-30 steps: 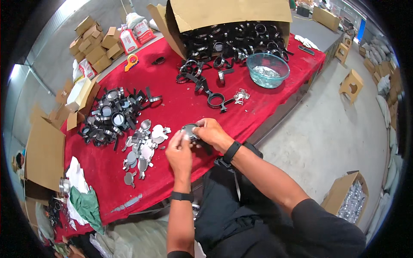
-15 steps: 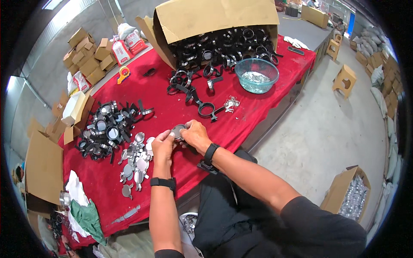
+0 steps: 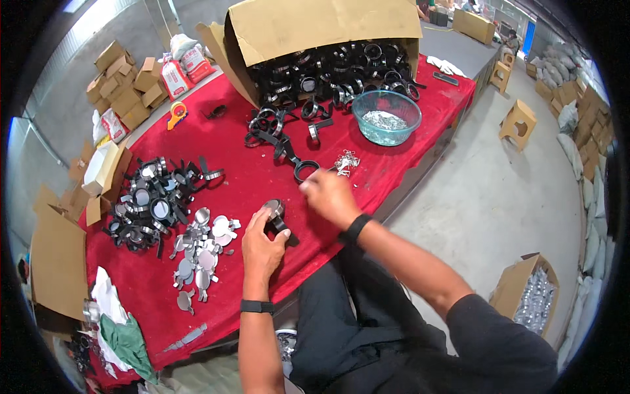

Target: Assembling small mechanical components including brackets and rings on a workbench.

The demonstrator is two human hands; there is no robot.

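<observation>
My left hand [image 3: 262, 244] is closed on a black-handled ring piece [image 3: 283, 230] with a silver round top, low over the red cloth. My right hand [image 3: 333, 200] is smeared by motion and partly covers a loose black ring [image 3: 306, 171]; whether it holds anything is unclear. Just beyond it lies a small heap of silver wire clips [image 3: 346, 161]. Left of my left hand is a pile of flat silver discs with tabs [image 3: 207, 259]. Farther left stands a heap of black-handled rings [image 3: 154, 203], several with silver discs in them.
At the back, a tipped cardboard box [image 3: 328, 26] spills black rings onto the red cloth [image 3: 230, 154]. A clear teal bowl [image 3: 387, 134] holds small metal pieces. A yellow tape dispenser [image 3: 177, 115], a phone [image 3: 445, 78] and white gloves [image 3: 444, 65] lie near the edges.
My right hand has let go of the silver-topped piece and moved right, toward the loose black ring and clips. My left hand keeps the piece, now slightly lower.
</observation>
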